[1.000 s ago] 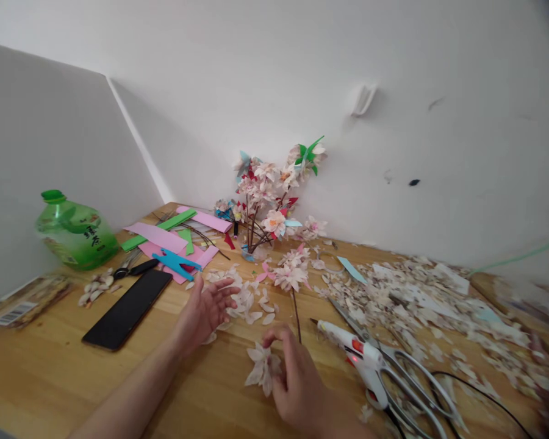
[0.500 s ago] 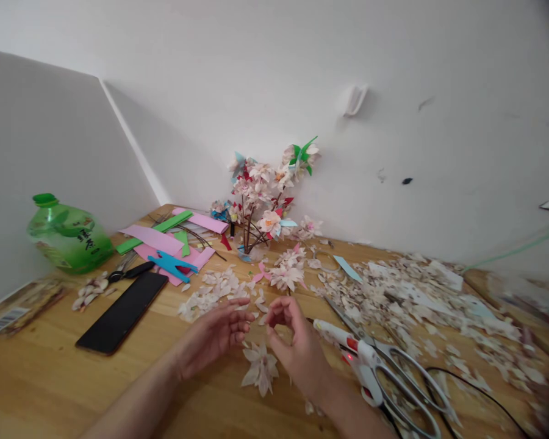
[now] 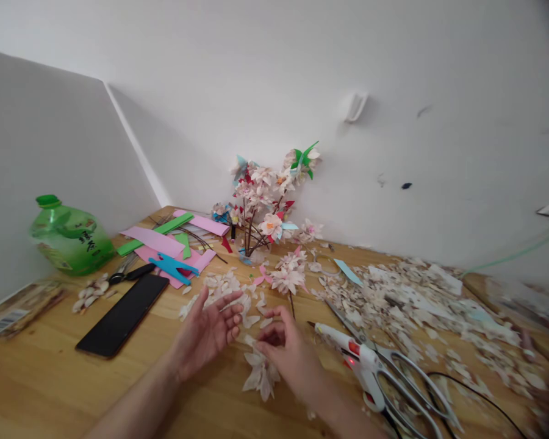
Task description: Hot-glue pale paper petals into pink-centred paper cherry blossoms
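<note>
From the head camera, the likeliest trouble sits just right of the hands: the hot glue gun (image 3: 354, 360) lies on its side with its red light lit and its nozzle (image 3: 312, 325) aimed toward the right hand (image 3: 281, 344), so a sideways drift of that wrist could bring skin against hot metal, if the gun is as hot as the light suggests. Its black power cord (image 3: 476, 390) runs beside the steel scissors (image 3: 407, 384), and a tug could drag both across the wooden table (image 3: 36, 378). Loose paper petals (image 3: 219, 286) could also catch on any stray glue. The left hand (image 3: 205, 332) is open — palm up, fingers spread, touching nothing that can be made out. The right hand curls over, its fingertips (image 3: 268, 341) drawn toward the thumb just above the paper blossom (image 3: 261, 373) lying on the table — whether they pinch a petal cannot be told.
</note>
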`<state>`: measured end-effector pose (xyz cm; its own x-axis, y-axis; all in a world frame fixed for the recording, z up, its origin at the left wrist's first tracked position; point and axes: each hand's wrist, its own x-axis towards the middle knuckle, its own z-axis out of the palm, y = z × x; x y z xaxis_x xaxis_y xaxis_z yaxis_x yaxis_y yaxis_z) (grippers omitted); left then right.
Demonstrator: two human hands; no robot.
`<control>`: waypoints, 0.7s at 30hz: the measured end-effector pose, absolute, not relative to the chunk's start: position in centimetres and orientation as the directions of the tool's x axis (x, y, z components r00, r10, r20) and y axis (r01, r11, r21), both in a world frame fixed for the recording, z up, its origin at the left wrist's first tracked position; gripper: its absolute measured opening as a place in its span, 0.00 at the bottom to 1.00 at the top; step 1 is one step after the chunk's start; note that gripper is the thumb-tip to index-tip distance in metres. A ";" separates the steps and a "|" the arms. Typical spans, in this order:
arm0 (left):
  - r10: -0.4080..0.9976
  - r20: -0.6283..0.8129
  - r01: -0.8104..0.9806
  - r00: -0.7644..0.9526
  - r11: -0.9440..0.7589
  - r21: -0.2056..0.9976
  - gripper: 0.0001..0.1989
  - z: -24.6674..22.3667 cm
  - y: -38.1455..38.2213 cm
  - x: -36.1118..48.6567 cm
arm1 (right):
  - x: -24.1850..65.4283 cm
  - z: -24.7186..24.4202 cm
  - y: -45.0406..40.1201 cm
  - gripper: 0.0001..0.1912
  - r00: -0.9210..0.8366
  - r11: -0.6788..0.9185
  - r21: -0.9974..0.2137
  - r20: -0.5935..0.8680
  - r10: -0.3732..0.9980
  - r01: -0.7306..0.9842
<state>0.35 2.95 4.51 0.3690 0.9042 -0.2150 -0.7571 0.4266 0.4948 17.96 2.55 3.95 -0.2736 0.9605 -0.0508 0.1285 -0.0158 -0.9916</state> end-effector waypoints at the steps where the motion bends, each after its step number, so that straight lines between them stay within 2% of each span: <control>1: 0.926 -0.223 -0.752 0.305 0.377 0.541 0.22 4.4 3.1 0.2 | 18.2 4.0 2.6 0.18 -0.276 -0.079 -0.994 -0.099 0.956 0.081; 3: 0.960 -0.235 -0.691 0.154 0.275 0.668 0.16 3.9 3.4 -0.1 | 18.7 4.1 2.8 0.19 -0.301 -0.192 -0.981 -0.179 0.936 -0.014; 5: 0.969 -0.240 -0.598 0.050 0.222 0.770 0.15 3.3 3.6 0.0 | 19.1 4.4 2.8 0.21 -0.321 -0.263 -0.962 -0.226 0.920 -0.078; 8: 0.963 -0.260 -0.496 0.072 0.261 0.828 0.20 2.6 3.6 0.6 | 19.4 4.6 2.7 0.22 -0.328 -0.288 -0.952 -0.240 0.914 -0.106; 10: 0.954 -0.273 -0.439 0.121 0.298 0.848 0.23 2.5 3.3 1.0 | 19.4 4.5 2.4 0.19 -0.285 -0.166 -0.985 -0.146 0.947 -0.050; 12: 0.946 -0.285 -0.406 0.154 0.324 0.855 0.25 2.7 2.9 1.5 | 19.5 4.3 2.1 0.15 -0.207 0.103 -0.987 0.076 0.975 0.124; 14: 0.939 -0.300 -0.400 0.166 0.342 0.851 0.24 2.9 2.4 2.0 | 19.6 3.8 1.7 0.13 -0.207 0.402 -0.854 0.350 0.913 0.330; 16: 0.926 -0.316 -0.403 0.206 0.375 0.835 0.24 3.1 2.0 2.3 | 19.6 3.3 1.4 0.11 -0.293 0.604 -0.668 0.529 0.796 0.436; 18: 0.912 -0.316 -0.395 0.261 0.399 0.827 0.25 3.0 1.8 2.5 | 19.5 2.9 1.1 0.12 -0.350 0.698 -0.561 0.609 0.712 0.445; 19: 0.910 -0.305 -0.389 0.281 0.399 0.830 0.26 2.9 1.7 2.6 | 19.4 2.9 1.0 0.13 -0.347 0.708 -0.554 0.622 0.702 0.438; 21: 0.923 -0.259 -0.378 0.284 0.356 0.854 0.27 2.6 1.8 2.6 | 19.3 3.1 0.8 0.15 -0.281 0.656 -0.645 0.595 0.753 0.392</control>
<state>2.55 1.83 2.65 0.2839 0.9232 -0.2591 -0.3782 0.3561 0.8545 19.26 0.78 3.11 -0.2806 0.7532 0.5949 0.3917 0.6557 -0.6454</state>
